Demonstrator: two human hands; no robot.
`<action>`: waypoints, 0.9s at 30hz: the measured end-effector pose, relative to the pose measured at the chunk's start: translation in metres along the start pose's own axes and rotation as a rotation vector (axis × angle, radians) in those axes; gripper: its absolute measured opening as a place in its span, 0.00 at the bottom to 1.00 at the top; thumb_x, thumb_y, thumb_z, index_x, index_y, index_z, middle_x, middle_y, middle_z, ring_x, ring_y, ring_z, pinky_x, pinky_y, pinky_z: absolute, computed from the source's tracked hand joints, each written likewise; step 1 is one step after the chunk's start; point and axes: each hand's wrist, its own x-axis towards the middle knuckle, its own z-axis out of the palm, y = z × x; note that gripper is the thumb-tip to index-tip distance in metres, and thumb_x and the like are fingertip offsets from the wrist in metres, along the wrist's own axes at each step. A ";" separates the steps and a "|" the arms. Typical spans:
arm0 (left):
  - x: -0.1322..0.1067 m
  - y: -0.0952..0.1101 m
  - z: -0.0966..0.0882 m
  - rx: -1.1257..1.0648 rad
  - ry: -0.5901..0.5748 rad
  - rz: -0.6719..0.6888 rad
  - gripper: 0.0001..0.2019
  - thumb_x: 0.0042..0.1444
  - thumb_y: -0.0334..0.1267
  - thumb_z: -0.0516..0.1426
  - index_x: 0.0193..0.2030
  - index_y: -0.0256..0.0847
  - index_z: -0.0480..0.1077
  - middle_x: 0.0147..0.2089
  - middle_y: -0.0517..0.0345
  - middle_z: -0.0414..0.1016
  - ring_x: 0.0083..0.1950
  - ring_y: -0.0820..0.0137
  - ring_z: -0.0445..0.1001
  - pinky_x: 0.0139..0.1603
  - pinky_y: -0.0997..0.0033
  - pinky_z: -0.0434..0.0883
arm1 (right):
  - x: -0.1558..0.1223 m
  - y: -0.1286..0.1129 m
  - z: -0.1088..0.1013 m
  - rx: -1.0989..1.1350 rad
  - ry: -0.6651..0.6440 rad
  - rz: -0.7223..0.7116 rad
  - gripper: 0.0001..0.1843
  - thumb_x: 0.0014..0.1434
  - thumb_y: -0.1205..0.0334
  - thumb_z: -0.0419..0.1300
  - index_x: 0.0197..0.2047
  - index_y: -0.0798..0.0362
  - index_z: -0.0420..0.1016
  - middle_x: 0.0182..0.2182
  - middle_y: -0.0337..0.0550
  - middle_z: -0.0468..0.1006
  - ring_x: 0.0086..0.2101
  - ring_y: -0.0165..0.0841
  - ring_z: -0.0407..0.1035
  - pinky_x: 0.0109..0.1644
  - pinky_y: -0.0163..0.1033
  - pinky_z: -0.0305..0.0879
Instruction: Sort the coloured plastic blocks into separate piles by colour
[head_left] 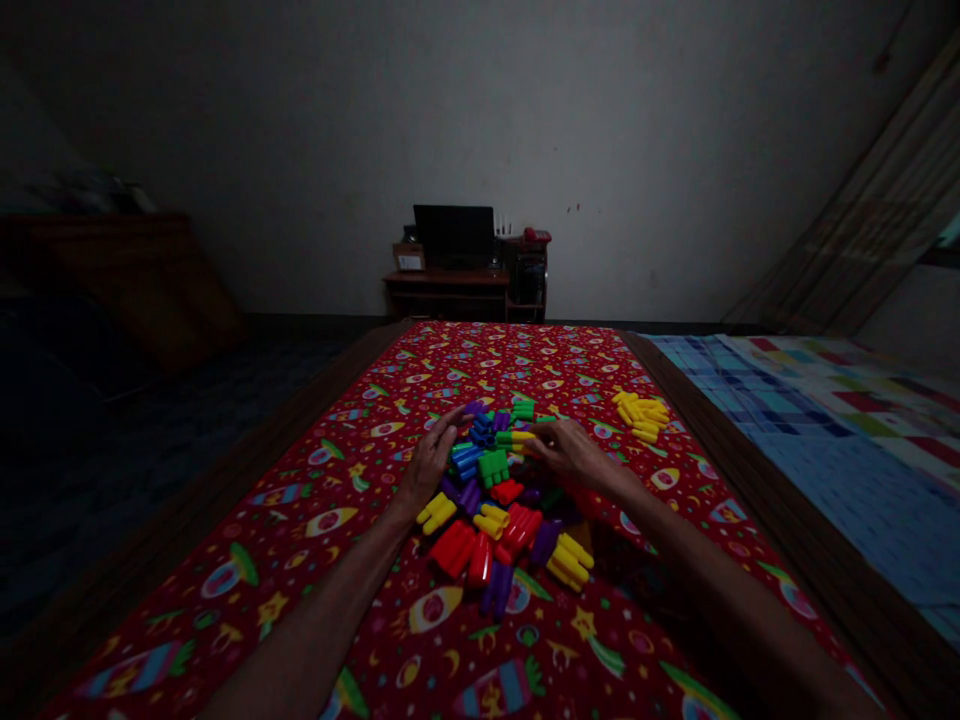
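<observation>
A pile of plastic building blocks in red, yellow, blue, green and purple lies on a red patterned cloth [390,600]. My right hand [570,452] is closed at the pile's far right side, its fingertips pinching a yellow block [520,438] that touches a green block [503,438]. Along the left edge of the pile rests my left hand [433,455], fingers stretched out near a purple block [474,408] and blue blocks [466,460]. Closer to me lie red blocks [453,550] and a yellow block [570,562].
A separate heap of yellow blocks [641,414] sits to the right on the cloth. Beyond the far edge stands a low desk [447,284] with a monitor [454,236]. Blue checked bedding [810,480] lies to the right, and a wooden cabinet [127,280] stands at left.
</observation>
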 end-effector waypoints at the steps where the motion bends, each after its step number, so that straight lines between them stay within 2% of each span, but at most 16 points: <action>1: -0.001 0.003 0.001 0.009 -0.051 0.023 0.28 0.60 0.55 0.48 0.59 0.38 0.68 0.57 0.46 0.75 0.59 0.58 0.71 0.60 0.56 0.67 | 0.000 0.001 -0.002 0.033 0.031 -0.027 0.17 0.66 0.58 0.50 0.36 0.58 0.76 0.26 0.40 0.72 0.25 0.26 0.60 0.29 0.32 0.48; 4: -0.003 0.009 0.006 0.116 -0.156 0.051 0.27 0.57 0.58 0.51 0.53 0.41 0.74 0.60 0.47 0.72 0.63 0.56 0.66 0.65 0.54 0.62 | -0.001 -0.002 -0.003 0.103 0.052 -0.090 0.18 0.66 0.55 0.50 0.37 0.58 0.77 0.25 0.39 0.72 0.24 0.26 0.61 0.29 0.31 0.49; 8: -0.002 0.009 0.009 0.170 -0.205 0.082 0.24 0.55 0.58 0.54 0.44 0.42 0.78 0.57 0.46 0.74 0.66 0.54 0.62 0.66 0.53 0.60 | -0.002 -0.008 0.006 0.114 0.042 -0.125 0.18 0.66 0.54 0.50 0.38 0.57 0.77 0.23 0.38 0.70 0.23 0.26 0.59 0.28 0.31 0.48; 11: -0.001 0.006 0.008 0.139 -0.208 0.076 0.24 0.54 0.59 0.54 0.43 0.41 0.79 0.54 0.47 0.76 0.65 0.54 0.64 0.66 0.52 0.60 | -0.002 -0.008 0.008 0.084 0.053 -0.125 0.17 0.66 0.55 0.51 0.37 0.57 0.76 0.22 0.38 0.70 0.23 0.26 0.58 0.28 0.31 0.48; 14: 0.000 0.002 0.006 0.098 -0.175 0.043 0.26 0.55 0.60 0.53 0.46 0.41 0.78 0.55 0.49 0.76 0.61 0.55 0.68 0.65 0.55 0.62 | 0.001 0.002 0.000 0.070 0.089 -0.086 0.18 0.65 0.56 0.50 0.33 0.57 0.76 0.22 0.38 0.70 0.22 0.26 0.58 0.27 0.32 0.47; 18: 0.000 0.000 0.004 0.084 -0.141 0.019 0.27 0.54 0.62 0.54 0.46 0.41 0.78 0.55 0.49 0.76 0.59 0.55 0.71 0.62 0.57 0.65 | 0.007 0.039 -0.026 0.072 0.216 0.057 0.22 0.62 0.50 0.50 0.29 0.57 0.76 0.20 0.37 0.68 0.22 0.26 0.59 0.27 0.32 0.48; 23: 0.002 0.002 0.004 0.047 -0.156 -0.011 0.29 0.52 0.63 0.55 0.46 0.40 0.77 0.53 0.48 0.77 0.56 0.55 0.74 0.57 0.58 0.70 | -0.003 0.106 -0.060 -0.073 0.429 0.373 0.22 0.58 0.50 0.52 0.28 0.59 0.78 0.19 0.40 0.69 0.23 0.30 0.63 0.27 0.33 0.50; 27: 0.002 0.002 0.004 0.072 -0.131 -0.058 0.29 0.51 0.64 0.55 0.44 0.39 0.77 0.45 0.49 0.81 0.48 0.56 0.77 0.51 0.59 0.73 | -0.022 0.145 -0.076 -0.180 0.401 0.625 0.22 0.59 0.54 0.50 0.30 0.61 0.80 0.22 0.46 0.75 0.27 0.33 0.69 0.28 0.34 0.53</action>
